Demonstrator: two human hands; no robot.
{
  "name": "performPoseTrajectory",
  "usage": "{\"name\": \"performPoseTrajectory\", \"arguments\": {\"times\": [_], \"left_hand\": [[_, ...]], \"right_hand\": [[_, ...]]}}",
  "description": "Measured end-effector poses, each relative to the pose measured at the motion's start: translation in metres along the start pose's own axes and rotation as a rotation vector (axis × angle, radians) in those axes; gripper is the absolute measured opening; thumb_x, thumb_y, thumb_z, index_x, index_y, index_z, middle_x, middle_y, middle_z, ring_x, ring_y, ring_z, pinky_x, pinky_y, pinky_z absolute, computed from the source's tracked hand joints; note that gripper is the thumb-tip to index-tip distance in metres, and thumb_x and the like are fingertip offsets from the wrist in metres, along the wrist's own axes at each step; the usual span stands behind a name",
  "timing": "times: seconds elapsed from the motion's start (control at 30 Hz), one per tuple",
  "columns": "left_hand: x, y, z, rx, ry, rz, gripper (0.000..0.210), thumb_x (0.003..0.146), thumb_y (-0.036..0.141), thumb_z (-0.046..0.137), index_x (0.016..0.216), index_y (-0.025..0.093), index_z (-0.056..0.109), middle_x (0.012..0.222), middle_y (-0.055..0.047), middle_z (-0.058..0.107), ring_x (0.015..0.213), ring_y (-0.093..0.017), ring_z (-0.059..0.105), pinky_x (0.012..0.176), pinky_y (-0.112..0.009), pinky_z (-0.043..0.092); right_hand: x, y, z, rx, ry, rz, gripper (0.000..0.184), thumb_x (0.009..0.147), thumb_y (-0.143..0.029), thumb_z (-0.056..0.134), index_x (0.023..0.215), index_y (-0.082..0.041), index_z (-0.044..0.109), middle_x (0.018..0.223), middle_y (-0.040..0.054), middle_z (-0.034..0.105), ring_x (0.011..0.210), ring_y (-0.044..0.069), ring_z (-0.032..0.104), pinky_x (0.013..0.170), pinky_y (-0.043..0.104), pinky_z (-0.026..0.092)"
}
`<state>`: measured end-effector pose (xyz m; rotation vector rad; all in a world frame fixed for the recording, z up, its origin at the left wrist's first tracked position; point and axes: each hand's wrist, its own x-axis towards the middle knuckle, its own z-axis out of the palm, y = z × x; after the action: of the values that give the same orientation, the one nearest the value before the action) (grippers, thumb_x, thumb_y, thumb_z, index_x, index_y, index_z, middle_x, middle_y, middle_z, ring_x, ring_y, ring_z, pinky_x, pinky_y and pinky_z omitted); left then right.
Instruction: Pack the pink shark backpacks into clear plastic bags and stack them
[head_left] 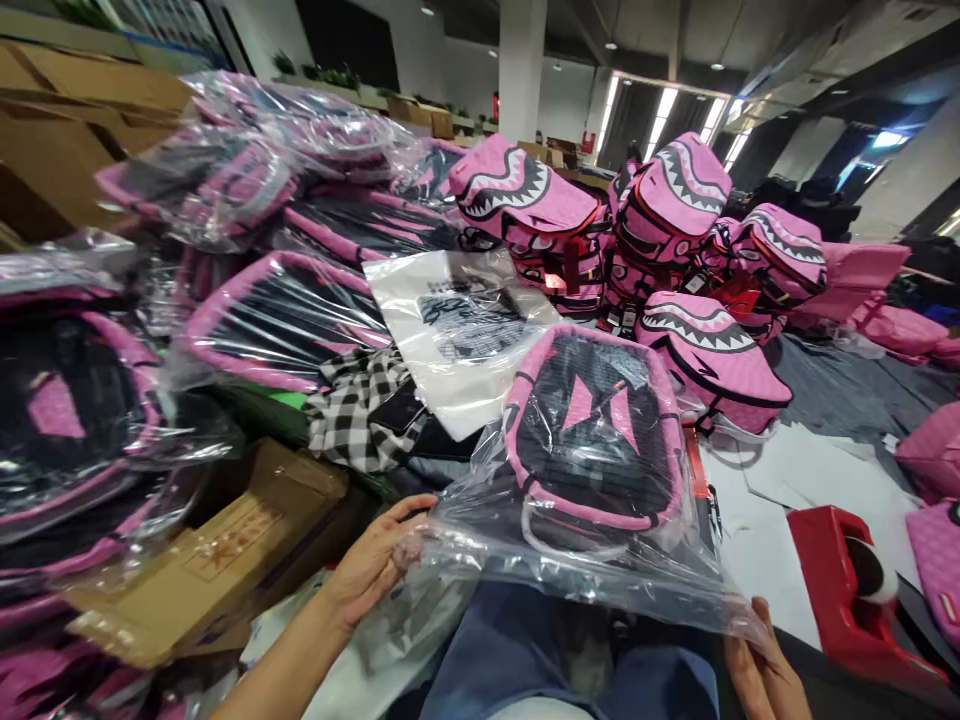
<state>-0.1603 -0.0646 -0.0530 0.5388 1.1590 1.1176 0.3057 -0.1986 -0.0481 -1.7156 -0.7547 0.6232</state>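
Note:
A pink and black backpack (592, 490) lies in a clear plastic bag (570, 580) in front of me, its dark padded back facing up. My left hand (386, 555) pinches the bag's near left corner between thumb and fingers. At the near right corner, my right hand (761, 665) grips the plastic, partly cut off by the lower frame edge. Between the hands the bag's near edge stretches flat over my lap. Just behind the backpack lies a white printed bag (457, 370), beside a black-and-white checked cloth (356, 415).
Bagged backpacks (285, 320) are piled at left, above an opened cardboard box (217, 560). Pink backpacks with shark-mouth prints (525, 190) stand behind and to the right. A red tape dispenser (840, 590) sits at right beside white paper sheets (772, 540).

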Motion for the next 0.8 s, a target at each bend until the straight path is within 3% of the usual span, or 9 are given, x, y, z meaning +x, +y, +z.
{"name": "performPoseTrajectory", "arguments": {"times": [0.1,0.2,0.27,0.33,0.43,0.5,0.57,0.7,0.8], "left_hand": [[0.001,-0.007,-0.006,-0.126,0.062,0.074,0.049,0.056,0.016,0.082,0.103,0.018,0.069,0.095,-0.005,0.075,0.083,-0.017,0.072,0.075,-0.023,0.060],[0.002,-0.013,-0.011,0.130,0.002,0.217,0.060,0.055,0.027,0.087,0.111,0.021,0.067,0.109,-0.007,0.073,0.102,-0.024,0.069,0.092,-0.032,0.057],[0.003,-0.012,-0.011,0.429,0.036,0.349,0.066,0.056,0.039,0.089,0.115,0.022,0.066,0.111,-0.007,0.070,0.103,-0.027,0.067,0.097,-0.040,0.055],[0.004,-0.007,-0.009,0.616,0.129,0.524,0.071,0.055,0.046,0.088,0.119,0.025,0.067,0.117,-0.007,0.065,0.109,-0.029,0.063,0.102,-0.046,0.051],[0.002,0.006,-0.005,0.710,0.051,0.720,0.044,0.062,0.048,0.084,0.100,0.027,0.077,0.121,-0.008,0.064,0.122,-0.032,0.056,0.110,-0.047,0.044],[0.001,0.013,-0.004,0.719,-0.138,0.742,0.023,0.072,0.049,0.079,0.078,0.027,0.079,0.105,-0.008,0.071,0.118,-0.032,0.059,0.107,-0.043,0.046],[0.001,0.017,-0.004,0.696,-0.246,0.708,0.032,0.080,0.053,0.071,0.065,0.025,0.077,0.081,-0.008,0.073,0.100,-0.029,0.065,0.099,-0.039,0.051],[0.010,0.013,0.002,0.626,-0.083,0.643,0.050,0.079,0.066,0.067,0.060,0.020,0.075,0.069,-0.006,0.071,0.075,-0.024,0.066,0.077,-0.032,0.056],[0.026,0.009,0.011,0.598,0.049,0.626,0.056,0.076,0.073,0.064,0.075,0.019,0.079,0.068,-0.004,0.072,0.064,-0.020,0.064,0.063,-0.028,0.054]], "right_hand": [[0.004,0.018,-0.002,0.181,0.014,0.147,0.061,0.053,-0.065,0.081,0.100,-0.028,0.072,0.102,0.0065,0.075,0.093,0.028,0.073,0.074,0.040,0.064],[0.010,0.020,-0.004,0.170,-0.009,0.184,0.060,0.048,-0.058,0.088,0.093,-0.023,0.071,0.091,0.0044,0.074,0.081,0.023,0.071,0.072,0.032,0.062],[0.015,0.013,-0.007,-0.016,0.033,0.049,0.056,0.048,-0.063,0.087,0.081,-0.021,0.071,0.083,0.0034,0.071,0.075,0.022,0.068,0.069,0.030,0.059],[0.019,0.003,-0.012,-0.205,0.100,-0.134,0.055,0.051,-0.070,0.082,0.075,-0.021,0.072,0.093,0.0056,0.071,0.084,0.024,0.067,0.071,0.030,0.057],[0.022,-0.008,-0.017,-0.291,0.086,-0.293,0.050,0.062,-0.072,0.076,0.075,-0.023,0.074,0.116,0.0082,0.069,0.103,0.028,0.066,0.082,0.032,0.055],[0.023,-0.009,-0.016,-0.235,0.045,-0.282,0.049,0.066,-0.070,0.074,0.077,-0.023,0.075,0.108,0.0090,0.073,0.101,0.028,0.067,0.085,0.033,0.055],[0.025,-0.008,-0.010,-0.150,0.074,-0.219,0.053,0.061,-0.072,0.077,0.076,-0.021,0.073,0.087,0.0076,0.074,0.084,0.025,0.068,0.077,0.032,0.056],[0.031,-0.017,0.018,0.055,0.171,-0.073,0.062,0.046,-0.074,0.084,0.070,-0.020,0.064,0.054,-0.0022,0.058,0.050,0.014,0.050,0.047,0.025,0.043],[0.037,-0.031,0.037,0.260,0.119,0.018,0.064,0.048,-0.071,0.086,0.079,-0.020,0.061,0.051,-0.0078,0.049,0.045,0.009,0.038,0.041,0.021,0.031]]}}
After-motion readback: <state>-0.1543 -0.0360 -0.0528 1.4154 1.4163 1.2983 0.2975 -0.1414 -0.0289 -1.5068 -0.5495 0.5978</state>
